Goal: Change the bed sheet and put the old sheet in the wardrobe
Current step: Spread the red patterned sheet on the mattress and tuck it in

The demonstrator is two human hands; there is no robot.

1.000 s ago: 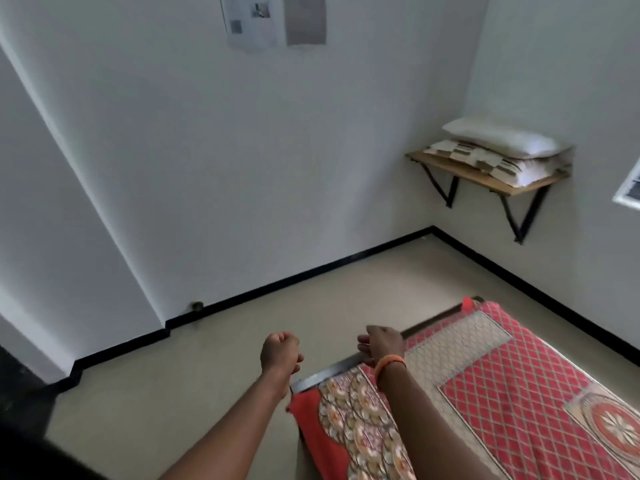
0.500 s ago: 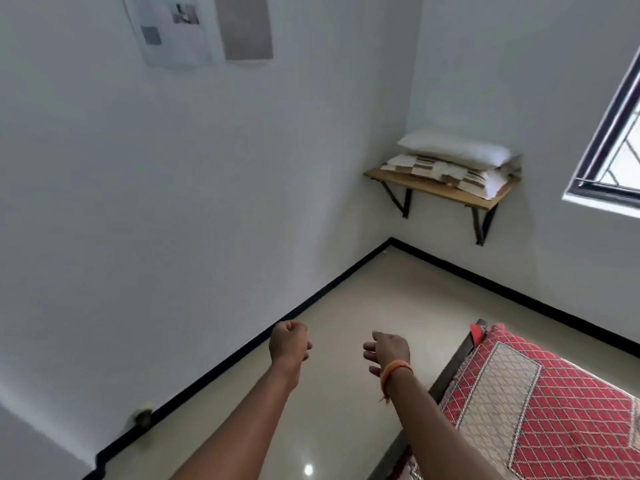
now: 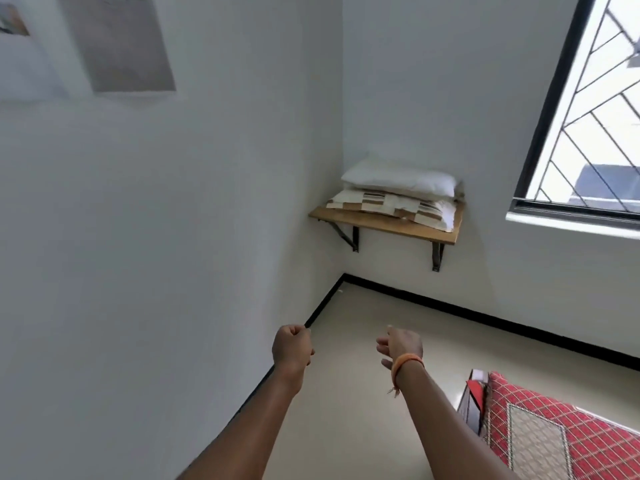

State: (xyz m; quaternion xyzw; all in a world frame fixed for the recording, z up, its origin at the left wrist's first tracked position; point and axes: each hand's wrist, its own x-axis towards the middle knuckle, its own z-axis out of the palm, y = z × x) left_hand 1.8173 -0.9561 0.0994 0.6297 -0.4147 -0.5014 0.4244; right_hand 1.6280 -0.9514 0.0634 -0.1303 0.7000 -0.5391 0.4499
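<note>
My left hand (image 3: 292, 346) is curled into a fist and holds nothing. My right hand (image 3: 401, 344), with an orange band at the wrist, has loosely bent fingers (image 3: 382, 349) and is also empty. Both hang over bare floor (image 3: 363, 341), apart from every item.

The red patterned sheet (image 3: 561, 441) lies spread on the bed (image 3: 472, 403), of which only one corner shows at lower right. On the wall shelf (image 3: 388, 221) in the room corner, a folded brown-and-cream cloth (image 3: 391, 206) lies under a white pillow (image 3: 398, 180); I judge this cloth to be the replacement sheet.

Handling estimate: both fabrics are soft, light and limp, and will sag and trail. Grip the old sheet at its corner hem. Lift the pillow before taking the fold by both ends. The wardrobe is not in view.
</note>
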